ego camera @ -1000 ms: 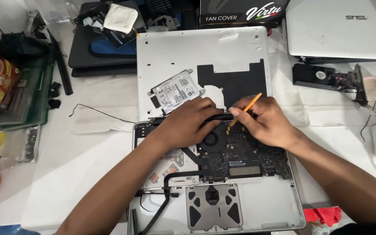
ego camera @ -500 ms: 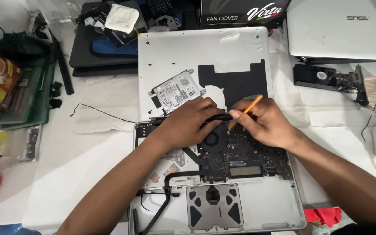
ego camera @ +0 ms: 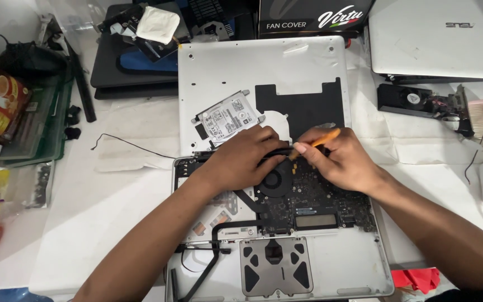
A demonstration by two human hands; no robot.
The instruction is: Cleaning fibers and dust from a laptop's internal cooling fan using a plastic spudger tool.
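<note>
A single head-worn camera looks steeply down, from close above, onto the opened laptop on the table

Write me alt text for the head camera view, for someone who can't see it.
Two bare hands work inside an opened laptop on a white table: the left hand presses near the black fan, while the right hand holds a thin orange tool at the hinge edge. The removed silver bottom cover lies behind, with a loose hard drive on it.

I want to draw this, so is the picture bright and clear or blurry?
Head view: bright, even light, soft shadows only. Both hands, left hand and right hand, look sharp, as does the orange tool. The white laptop lid is a bit washed out; edges bend slightly.
</note>
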